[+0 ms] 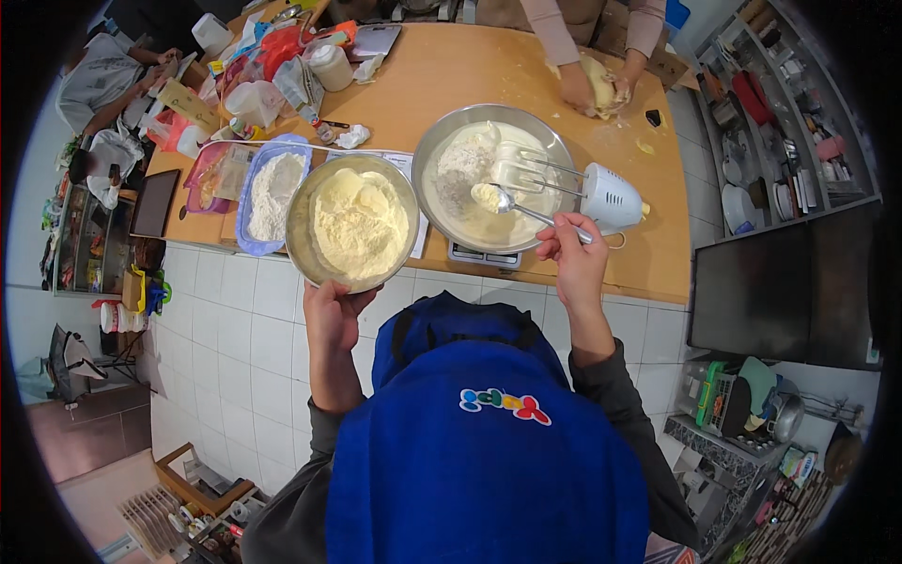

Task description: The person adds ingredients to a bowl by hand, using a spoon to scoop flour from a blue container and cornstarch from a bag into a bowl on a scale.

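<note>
My left hand (334, 312) grips the near rim of a metal bowl (294, 228) that holds pale yellow powder (362, 221). In my right hand (574, 258) is a metal spoon (542, 215), its tip heaped with the same pale powder and held over a larger steel mixing bowl (427, 150). That bowl contains a creamy white mixture (460, 207) with a mound of white powder on top. A white hand mixer (611, 197) lies across its right rim, beaters inside. Beneath the large bowl a kitchen scale (484, 257) partly shows.
Left of my bowl stands a blue tub (252, 240) of white flour beside a pink tray (202, 179). Bags and jars crowd the table's (423, 66) far left. Across the table another person's hands press dough (599, 83). Shelves (780, 103) line the right wall.
</note>
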A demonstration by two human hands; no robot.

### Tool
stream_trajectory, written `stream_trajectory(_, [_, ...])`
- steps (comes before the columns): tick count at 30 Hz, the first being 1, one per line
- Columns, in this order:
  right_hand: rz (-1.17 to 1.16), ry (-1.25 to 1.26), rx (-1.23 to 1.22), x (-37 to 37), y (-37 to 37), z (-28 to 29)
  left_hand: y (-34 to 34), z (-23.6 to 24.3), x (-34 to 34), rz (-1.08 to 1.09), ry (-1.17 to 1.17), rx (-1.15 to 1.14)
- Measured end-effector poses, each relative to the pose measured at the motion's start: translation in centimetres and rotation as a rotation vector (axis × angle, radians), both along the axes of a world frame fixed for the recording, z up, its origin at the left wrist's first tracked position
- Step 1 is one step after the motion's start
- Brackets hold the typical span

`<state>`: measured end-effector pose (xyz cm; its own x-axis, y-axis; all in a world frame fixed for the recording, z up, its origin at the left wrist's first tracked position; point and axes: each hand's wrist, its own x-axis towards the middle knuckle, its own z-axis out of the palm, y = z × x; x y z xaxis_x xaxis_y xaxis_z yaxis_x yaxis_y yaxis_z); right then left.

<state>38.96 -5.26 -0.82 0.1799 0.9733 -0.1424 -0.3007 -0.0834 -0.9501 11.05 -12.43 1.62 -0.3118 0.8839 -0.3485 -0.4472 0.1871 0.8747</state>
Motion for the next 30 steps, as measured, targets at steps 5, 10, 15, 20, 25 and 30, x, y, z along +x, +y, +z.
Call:
stream_trajectory(5, [0.000,-0.045,0.041,-0.45,-0.22,-0.24,-0.09,0.00,0.03,0.014,-0.027,0.026])
stream_trajectory(10, [-0.017,-0.037,0.026,-0.50,-0.17,-0.22,-0.02,0.07,-0.04,-0.003,-0.007,0.015])
stream_trajectory(15, [-0.001,-0.077,0.042,-0.54,-0.10,-0.43,0.00,0.09,0.02,0.011,-0.031,-0.003])
stream_trajectory(20, [0.002,-0.074,0.051,-0.73,-0.25,-0.60,0.02,0.11,0.08,0.013,-0.015,0.013])
stream_trajectory(25, [-0.038,0.017,0.016,-0.57,-0.10,-0.37,0.05,0.00,0.05,0.025,-0.026,0.010])
stream_trajectory(30, [-0.066,0.142,-0.025,0.00,0.30,-0.24,0.07,-0.41,-0.07,0.066,-0.075,0.042])
